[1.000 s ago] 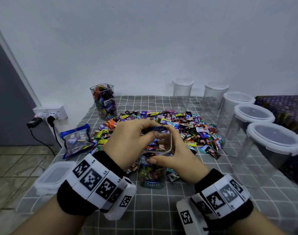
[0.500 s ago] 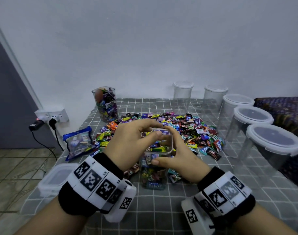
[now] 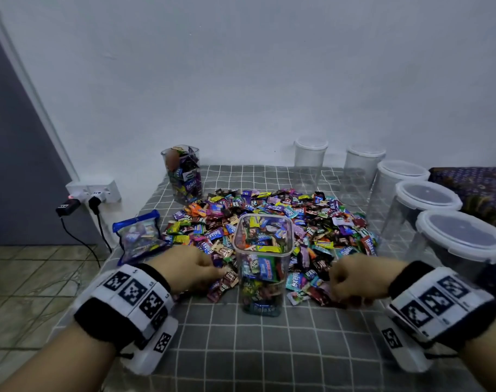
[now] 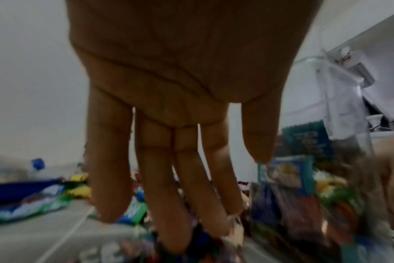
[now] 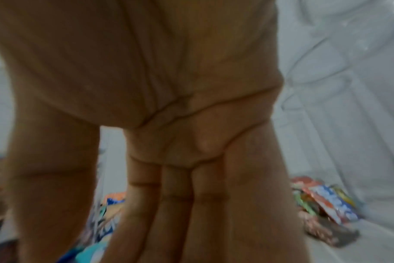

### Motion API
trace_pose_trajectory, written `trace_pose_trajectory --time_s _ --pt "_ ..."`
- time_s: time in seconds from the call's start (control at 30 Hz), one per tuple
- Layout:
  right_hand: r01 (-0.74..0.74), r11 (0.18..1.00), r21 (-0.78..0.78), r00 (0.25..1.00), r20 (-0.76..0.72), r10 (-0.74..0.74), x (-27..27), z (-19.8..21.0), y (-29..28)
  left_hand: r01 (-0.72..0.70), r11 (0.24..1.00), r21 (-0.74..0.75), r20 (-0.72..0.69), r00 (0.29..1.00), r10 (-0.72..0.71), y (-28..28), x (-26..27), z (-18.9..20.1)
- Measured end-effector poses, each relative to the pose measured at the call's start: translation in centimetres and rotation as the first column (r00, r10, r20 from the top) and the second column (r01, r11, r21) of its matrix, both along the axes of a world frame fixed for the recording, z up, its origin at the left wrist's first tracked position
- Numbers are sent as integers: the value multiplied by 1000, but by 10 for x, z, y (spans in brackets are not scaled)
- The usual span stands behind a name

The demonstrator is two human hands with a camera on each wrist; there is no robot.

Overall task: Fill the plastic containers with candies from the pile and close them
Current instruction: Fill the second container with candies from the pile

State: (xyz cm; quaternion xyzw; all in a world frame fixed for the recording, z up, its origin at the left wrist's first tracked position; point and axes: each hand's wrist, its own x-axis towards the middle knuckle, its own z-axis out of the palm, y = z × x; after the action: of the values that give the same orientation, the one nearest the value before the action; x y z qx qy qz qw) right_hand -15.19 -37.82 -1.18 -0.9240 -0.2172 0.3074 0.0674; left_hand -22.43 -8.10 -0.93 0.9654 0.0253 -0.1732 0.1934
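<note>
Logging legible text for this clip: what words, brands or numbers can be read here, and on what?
"Relaxa": wrapper in the far filled container.
"Relaxa": wrapper at the bottom of the open container.
"Relaxa": upside down on a wrapper in the candy pile.
Other wrappers: too small or blurred to read.
Wrist bands: square code markers only; small digits unreadable.
Both wrist views: blurred, nothing legible.

The light is dim, cool and even, with only soft shadows. The head view is sharp but bends at its edges. Both wrist views are blurred, mostly around the fingers.
</note>
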Motion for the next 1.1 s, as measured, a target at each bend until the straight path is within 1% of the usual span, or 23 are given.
trace_pose_trajectory --time_s 0.07,0.1,0.17,0.23,0.3,0.4,0.47,0.57,0.63,0.67,0.73,0.77,0.8,0.83,0.9,0.97,1.0,1.1 --pt "-4 998 -62 992 -124 -3 -1 -7 6 -26 999 -30 -201 979 19 -2 4 -12" --pt "-10 997 -74 986 -164 -2 0 -10 9 -23 999 -49 -268 963 9 -3 6 -17" --pt "-30 996 -83 983 -183 14 3 -14 16 -10 995 -102 -348 937 -26 -4 12 -26" --pt "-39 998 -46 986 -161 31 7 -14 25 -10 991 -135 -351 936 -38 -5 17 -30" --pt "-36 999 7 994 -101 36 14 -13 33 15 996 -91 -273 961 -39 -8 22 -29" --pt "-26 997 69 1000 -8 26 31 -13 41 81 993 87 -149 987 -68 -7 33 -25" --pt "3 993 121 999 39 -8 40 -13 44 70 992 104 -98 993 -59 -5 39 -24" --pt "73 965 251 983 144 -112 47 -11 46 -44 998 53 48 998 41 -1 46 -22" --pt "112 930 350 941 263 -213 50 -10 46 -133 991 23 176 976 127 0 48 -22" --pt "124 921 368 913 322 -251 51 -10 46 -176 984 27 237 957 165 -1 49 -22" --pt "132 935 330 869 415 -270 52 -12 47 -253 966 59 342 914 218 -5 49 -21" --pt "139 949 284 868 426 -255 53 -15 48 -266 961 79 371 902 219 -7 50 -22" --pt "139 963 230 881 415 -226 52 -18 49 -257 961 101 371 906 203 -8 53 -24" --pt "129 977 172 900 393 -188 53 -21 51 -233 965 118 332 925 182 -8 56 -28" --pt "94 993 67 934 340 -112 52 -27 55 -169 975 141 203 969 138 -9 64 -35" --pt "44 999 8 948 316 -45 53 -35 59 -114 973 201 72 992 101 -11 70 -41" --pt "28 999 -19 950 311 -21 53 -38 61 -92 968 235 30 996 87 -12 71 -42" --pt "8 995 -95 948 317 23 55 -43 64 -29 957 287 12 1000 27 -17 68 -42"
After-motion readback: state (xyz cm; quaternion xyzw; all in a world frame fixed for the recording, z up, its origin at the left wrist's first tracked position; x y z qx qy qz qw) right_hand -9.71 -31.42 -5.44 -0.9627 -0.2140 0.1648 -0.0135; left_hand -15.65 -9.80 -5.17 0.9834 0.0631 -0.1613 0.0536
